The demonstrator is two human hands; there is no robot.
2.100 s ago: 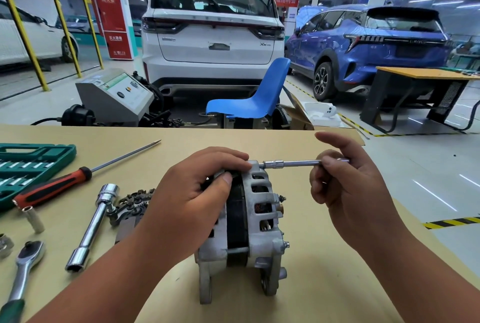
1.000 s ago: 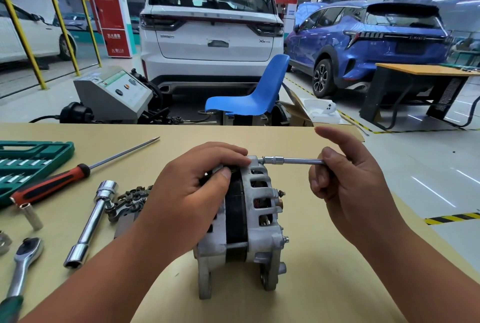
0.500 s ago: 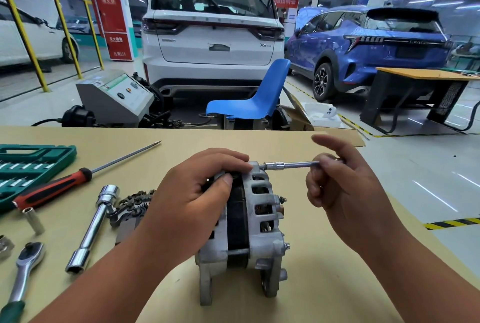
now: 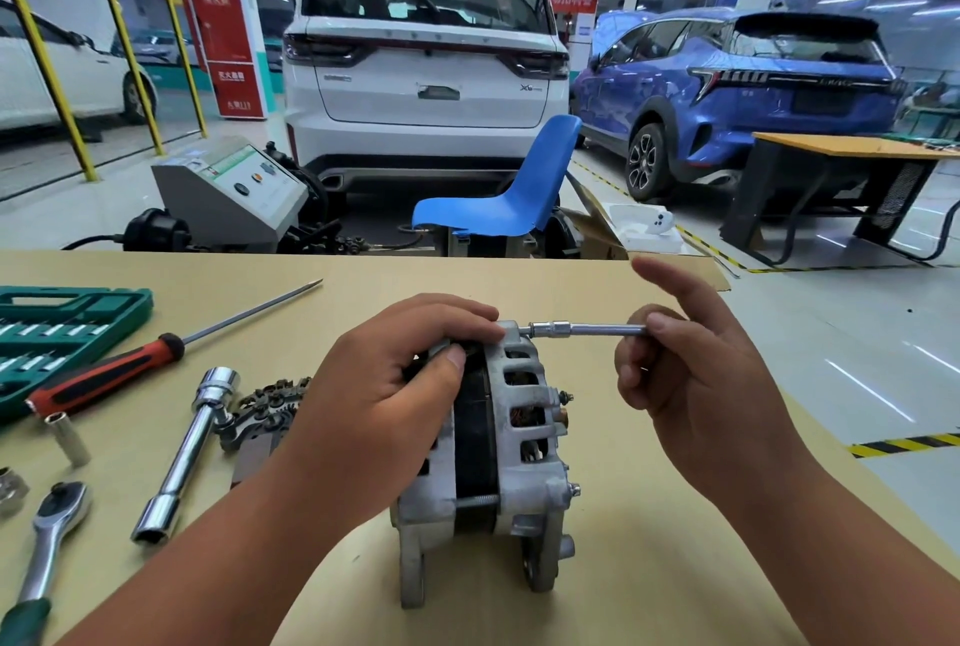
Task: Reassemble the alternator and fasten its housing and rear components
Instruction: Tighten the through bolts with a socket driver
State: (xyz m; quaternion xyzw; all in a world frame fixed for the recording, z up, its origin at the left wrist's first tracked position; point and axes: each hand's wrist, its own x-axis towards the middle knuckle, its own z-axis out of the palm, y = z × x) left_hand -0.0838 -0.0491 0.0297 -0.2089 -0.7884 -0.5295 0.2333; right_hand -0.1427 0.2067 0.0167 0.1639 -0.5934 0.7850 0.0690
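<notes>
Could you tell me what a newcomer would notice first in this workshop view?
The alternator stands upright on the table, gripped from above by the left hand. The right hand pinches a slim socket driver set against the housing's top edge. Beyond the table a white SUV fills the background; a red-handled screwdriver lies at the left.

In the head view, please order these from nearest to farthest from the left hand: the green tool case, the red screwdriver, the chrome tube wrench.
Measured from the left hand, which grips the alternator:
1. the chrome tube wrench, lying just to the hand's left.
2. the red screwdriver, farther left and a little behind.
3. the green tool case, at the far left edge of the view.
</notes>
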